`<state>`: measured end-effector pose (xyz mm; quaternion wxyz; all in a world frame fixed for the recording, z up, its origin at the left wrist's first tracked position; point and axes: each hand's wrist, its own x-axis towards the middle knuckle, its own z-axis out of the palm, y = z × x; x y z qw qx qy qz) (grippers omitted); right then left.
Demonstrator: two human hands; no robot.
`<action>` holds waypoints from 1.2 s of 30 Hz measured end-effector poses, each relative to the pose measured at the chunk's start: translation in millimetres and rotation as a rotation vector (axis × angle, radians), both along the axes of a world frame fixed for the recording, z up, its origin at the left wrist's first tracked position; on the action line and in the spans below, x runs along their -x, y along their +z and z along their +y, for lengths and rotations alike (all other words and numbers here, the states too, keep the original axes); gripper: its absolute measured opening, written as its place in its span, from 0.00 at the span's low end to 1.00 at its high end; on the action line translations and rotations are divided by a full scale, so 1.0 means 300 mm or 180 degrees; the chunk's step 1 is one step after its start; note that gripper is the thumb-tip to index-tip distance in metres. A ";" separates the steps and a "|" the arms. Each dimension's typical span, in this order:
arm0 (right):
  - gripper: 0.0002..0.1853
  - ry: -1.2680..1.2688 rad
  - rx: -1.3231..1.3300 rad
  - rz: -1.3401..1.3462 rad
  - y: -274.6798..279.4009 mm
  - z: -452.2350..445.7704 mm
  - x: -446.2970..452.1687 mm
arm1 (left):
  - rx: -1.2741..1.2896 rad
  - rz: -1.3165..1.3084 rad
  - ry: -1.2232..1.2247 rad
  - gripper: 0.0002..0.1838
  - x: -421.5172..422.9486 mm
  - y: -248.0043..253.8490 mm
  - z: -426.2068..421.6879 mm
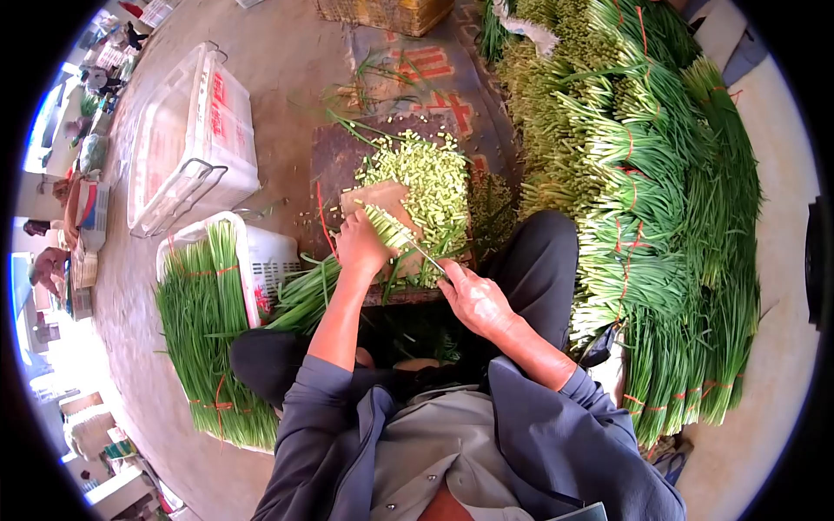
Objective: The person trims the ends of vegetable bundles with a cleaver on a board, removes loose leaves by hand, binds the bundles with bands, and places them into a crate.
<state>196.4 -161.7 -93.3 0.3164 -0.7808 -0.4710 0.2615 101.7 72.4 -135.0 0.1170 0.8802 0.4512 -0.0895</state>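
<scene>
My left hand (360, 243) is closed around a bunch of garlic chives (388, 227), its pale cut ends pointing up and its green leaves (304, 293) trailing down to the left. In my right hand (478, 300) is a knife (427, 257), gripped by the handle, with its blade against the bunch near the left fingers. Beneath them lies a small wooden board (382, 196). Short chopped pieces (434, 174) are heaped beyond and to the right of the board, on a dark flat surface (328, 165). The fingertips of my left hand are partly hidden.
Left of me, a white basket (274, 252) holds long green bundles (195, 304). Behind it stands a clear plastic bin (195, 143) with wire handles. Tied bundles (643, 234) are piled high on the right. A yellowish crate (387, 13) stands at the far edge.
</scene>
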 end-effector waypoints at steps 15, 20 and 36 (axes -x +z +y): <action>0.12 0.0159 0.0309 -0.0059 -0.054 0.020 -0.012 | -0.0276 -0.0274 -0.0149 0.42 0.017 -0.032 -0.006; 0.12 0.0369 0.0361 0.0035 -0.060 0.048 -0.044 | -0.0204 -0.0372 -0.0176 0.40 0.021 -0.047 -0.005; 0.17 -0.0013 0.0136 0.0444 -0.245 0.406 0.003 | -0.0239 -0.0708 -0.0317 0.27 0.033 -0.080 0.009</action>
